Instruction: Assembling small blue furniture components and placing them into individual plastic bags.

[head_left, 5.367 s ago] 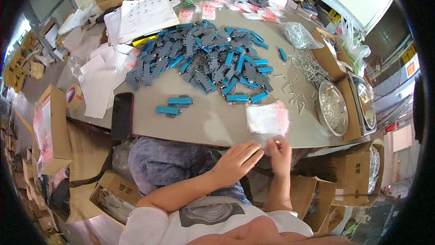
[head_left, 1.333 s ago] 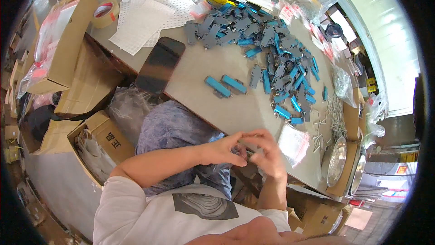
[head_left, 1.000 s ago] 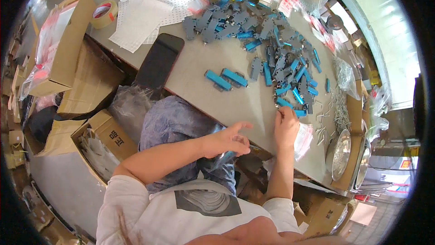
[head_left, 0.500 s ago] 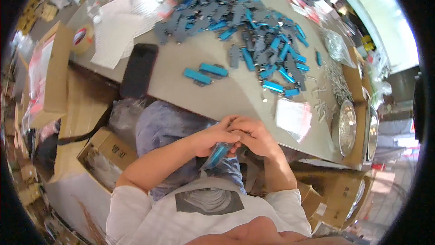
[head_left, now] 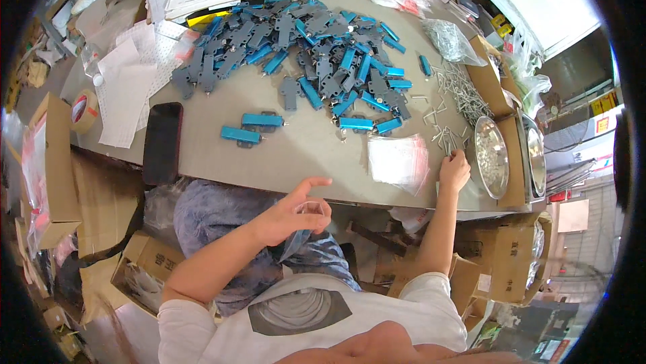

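My left hand [head_left: 296, 217] is raised in front of the table edge, index finger stretched out, other fingers curled around a small clear plastic bag [head_left: 294, 244]. The bag hangs below the palm with a bluish tint; its contents are mostly hidden. At the table's right side my right hand [head_left: 455, 171] pinches at the near end of a scatter of thin bent metal pins [head_left: 465, 100], beside a round metal bowl [head_left: 490, 157] of small pale pieces. Just left of that hand lies a stack of clear bags with red edges [head_left: 398, 163].
A large pile of blue-and-grey latch-like parts [head_left: 296, 41] covers the table's far middle. Two similar parts [head_left: 261, 120] lie apart, near a black phone [head_left: 162, 143]. Papers [head_left: 128, 88], a tape roll [head_left: 84, 112] and an open carton [head_left: 57, 169] are at left.
My hands have separated. The right one has gone right to the metal pins, while the left has shifted slightly left with the bag. The head view has turned a little to the right.
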`<state>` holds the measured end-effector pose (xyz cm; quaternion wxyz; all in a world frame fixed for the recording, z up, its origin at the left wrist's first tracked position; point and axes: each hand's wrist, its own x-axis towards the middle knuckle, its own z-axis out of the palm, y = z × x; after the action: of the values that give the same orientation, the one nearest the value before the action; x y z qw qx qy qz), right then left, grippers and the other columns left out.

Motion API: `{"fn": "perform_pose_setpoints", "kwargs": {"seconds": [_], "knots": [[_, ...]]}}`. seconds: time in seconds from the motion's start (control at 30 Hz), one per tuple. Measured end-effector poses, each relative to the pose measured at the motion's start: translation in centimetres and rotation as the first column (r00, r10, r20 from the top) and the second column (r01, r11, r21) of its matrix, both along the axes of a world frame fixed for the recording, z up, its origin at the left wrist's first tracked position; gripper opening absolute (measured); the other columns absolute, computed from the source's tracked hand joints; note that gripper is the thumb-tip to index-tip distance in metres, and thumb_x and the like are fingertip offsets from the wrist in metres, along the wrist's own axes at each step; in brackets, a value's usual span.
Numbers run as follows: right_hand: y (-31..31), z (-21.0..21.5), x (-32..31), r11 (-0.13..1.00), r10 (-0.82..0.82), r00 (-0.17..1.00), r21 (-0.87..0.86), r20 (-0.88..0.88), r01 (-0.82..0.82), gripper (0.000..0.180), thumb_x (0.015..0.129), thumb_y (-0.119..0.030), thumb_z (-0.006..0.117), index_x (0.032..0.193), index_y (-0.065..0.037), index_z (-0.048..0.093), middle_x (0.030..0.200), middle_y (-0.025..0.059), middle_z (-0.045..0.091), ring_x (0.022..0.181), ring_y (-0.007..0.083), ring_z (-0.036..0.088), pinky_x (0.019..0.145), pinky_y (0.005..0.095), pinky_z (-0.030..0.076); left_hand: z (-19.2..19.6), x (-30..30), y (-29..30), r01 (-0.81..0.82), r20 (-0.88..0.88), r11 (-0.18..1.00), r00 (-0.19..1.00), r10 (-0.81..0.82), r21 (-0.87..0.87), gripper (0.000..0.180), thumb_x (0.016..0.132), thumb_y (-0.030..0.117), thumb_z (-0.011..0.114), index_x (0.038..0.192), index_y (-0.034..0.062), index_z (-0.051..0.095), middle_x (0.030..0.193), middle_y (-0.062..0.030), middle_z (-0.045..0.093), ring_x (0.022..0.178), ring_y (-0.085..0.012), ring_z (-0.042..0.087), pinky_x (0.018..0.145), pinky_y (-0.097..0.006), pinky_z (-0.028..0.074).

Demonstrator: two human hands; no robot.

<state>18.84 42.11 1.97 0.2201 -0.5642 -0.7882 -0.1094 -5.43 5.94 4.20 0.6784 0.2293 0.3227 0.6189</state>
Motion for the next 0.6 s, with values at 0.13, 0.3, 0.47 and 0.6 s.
{"fn": "perform_pose_setpoints", "kwargs": {"seconds": [0.13,0.3,0.47,0.6], "knots": [[-0.2,1.3,-0.3,0.996,-0.088,0.992,-0.020,0.086,0.090,0.018,0.078,-0.012,0.057,0.094,-0.006,0.064,0.088,0.0162,0.068,0.079,0.0370,0.065,0.071,0.0473,0.051,2.7,-1.6,2.0,0.018,-0.090,1.000,0.996,-0.019,-0.010,0.075,0.082,0.011,0.068,0.143,0.0131,0.024,0.092,-0.0068,0.056,0.083,-0.0153,0.053,0.077,-0.030,0.045],[-2.5,3.4,-1.5,0.985,0.175,0.964,0.029,-0.201,-0.173,0.017,0.077,-0.007,0.060,0.092,-0.003,0.065,0.084,0.0153,0.068,0.074,0.0315,0.066,0.069,0.0406,0.052,3.0,-3.8,6.5,0.171,-0.230,0.983,0.962,-0.151,0.070,0.075,0.083,0.009,0.067,0.143,0.0146,0.023,0.092,-0.0081,0.055,0.080,-0.0153,0.054,0.074,-0.031,0.046],[-12.1,9.6,-9.1,0.569,0.560,0.606,-0.269,-0.566,-0.777,0.022,0.074,0.006,0.063,0.094,0.000,0.067,0.093,0.0118,0.068,0.081,0.0234,0.066,0.070,0.0328,0.052,2.4,-5.6,8.3,0.215,-0.094,0.976,0.971,-0.218,-0.040,0.077,0.083,0.009,0.066,0.144,0.0148,0.019,0.094,-0.0097,0.057,0.081,-0.0172,0.057,0.072,-0.033,0.047],[-14.9,9.3,-13.7,0.236,0.851,0.261,-0.114,-0.456,-0.965,0.021,0.071,0.010,0.064,0.087,-0.004,0.066,0.088,0.0097,0.066,0.084,0.0289,0.064,0.075,0.0359,0.052,1.9,-5.7,7.6,0.201,0.021,0.979,0.980,-0.200,-0.045,0.074,0.084,0.012,0.066,0.142,0.0134,0.019,0.094,-0.0090,0.057,0.079,-0.0170,0.058,0.069,-0.033,0.048]]}}
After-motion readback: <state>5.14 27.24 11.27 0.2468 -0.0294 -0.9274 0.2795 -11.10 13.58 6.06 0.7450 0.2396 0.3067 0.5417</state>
